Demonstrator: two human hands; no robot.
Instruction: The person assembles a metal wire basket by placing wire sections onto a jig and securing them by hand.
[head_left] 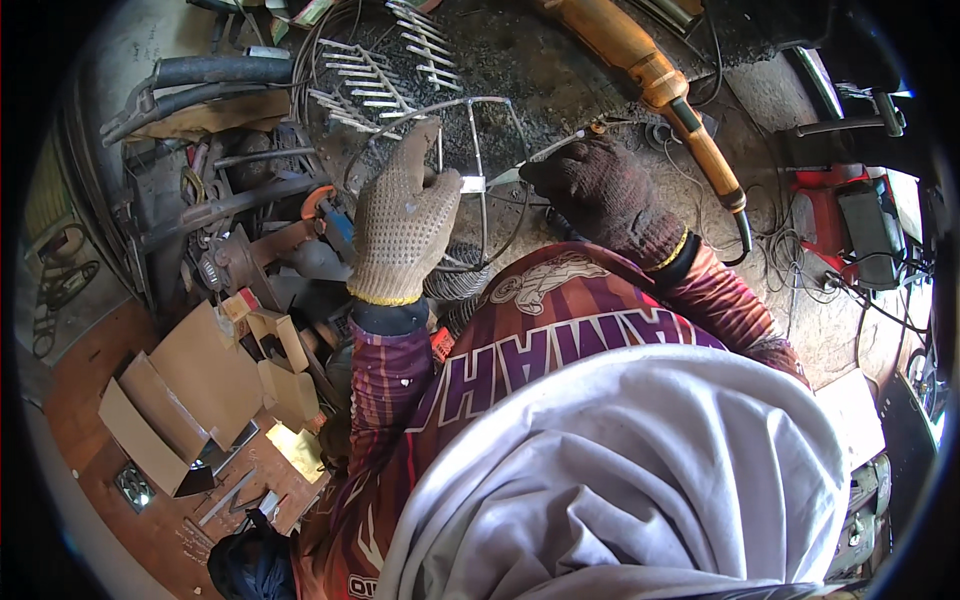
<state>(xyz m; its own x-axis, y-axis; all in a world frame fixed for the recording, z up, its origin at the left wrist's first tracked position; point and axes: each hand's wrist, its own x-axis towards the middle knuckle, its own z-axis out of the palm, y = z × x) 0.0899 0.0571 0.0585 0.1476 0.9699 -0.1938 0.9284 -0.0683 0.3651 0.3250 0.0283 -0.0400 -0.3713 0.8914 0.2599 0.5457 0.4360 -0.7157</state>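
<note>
A frame of bent metal rods (476, 135) stands between my two gloved hands, with curved wire round it. My left hand (400, 235), in a pale dotted glove, is closed on the frame's left side, its index finger stretched along the rods. Close to its thumb a small white piece (473, 184) sits against an upright rod. My right hand (605, 195), in a dark brown knitted glove, is curled into a fist right of the frame. A thin pale strip (508, 178) runs from its fingers towards the white piece. What lies inside the fist is hidden.
An orange corded power tool (650, 75) lies beyond my right hand. White comb-like rod racks (370, 80) lie at the back. Left are an orange clamp (318, 203) and cardboard boxes (215, 370). A red and black machine (868, 230) stands right, near loose cables (785, 255).
</note>
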